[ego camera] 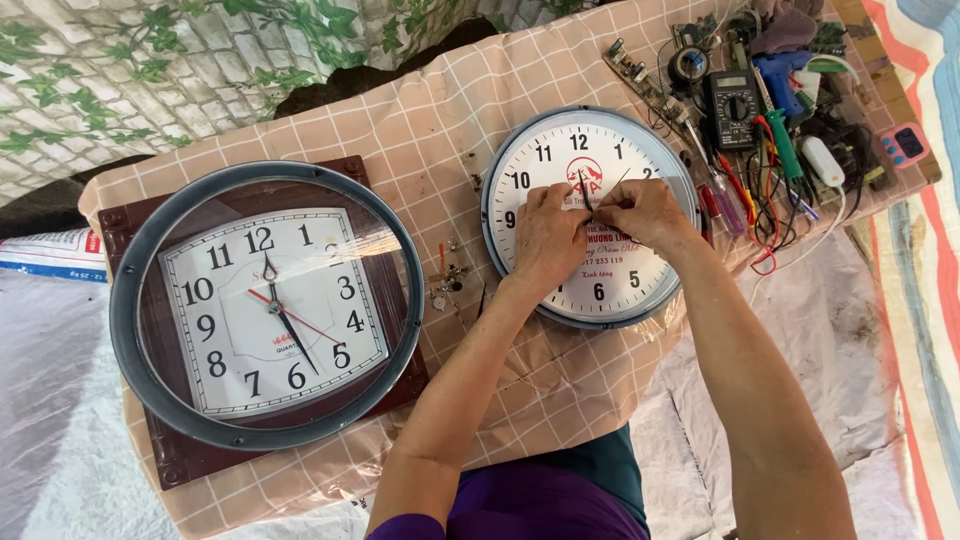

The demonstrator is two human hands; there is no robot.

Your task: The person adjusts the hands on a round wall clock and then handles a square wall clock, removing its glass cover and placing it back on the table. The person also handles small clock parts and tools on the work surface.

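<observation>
round white wall clock (590, 215), grey-rimmed, flat on the checked pink cloth (440, 120) over the table, right of centre in the head view. no cover pane over the dial, so face open to the fingers; a thin dark hand (580, 185) already standing on the centre post, pointing up towards the twelve, another thin one slanting up to the right. seemingly mid-way through fitting or setting the hands: dial exposed, hands on or going on, cover not yet back. a loose grey ring with clear pane (265, 305) resting over a second, square dark-framed clock (270, 310) well to the left, possibly the missing cover, though hard to say for sure.

left hand (548, 238) lying across the lower left of the dial, knuckles up, fingers curled inwards, thumb and forefinger pinched narrow at the centre post. right hand (645, 212) coming in from the right, wrist raised off the rim, fingertips pinched tight and meeting the left ones at the middle of the face. what sits between the fingertips too small to tell; likely the base of a clock hand. both forearms reaching up from the bottom edge, elbows apart, converging on the dial.

a few tiny loose parts (447, 278) on the cloth between the two clocks. beyond the right hand, a heap of tools: black multimeter (733, 108), screwdrivers (728, 195), red and black leads.
</observation>
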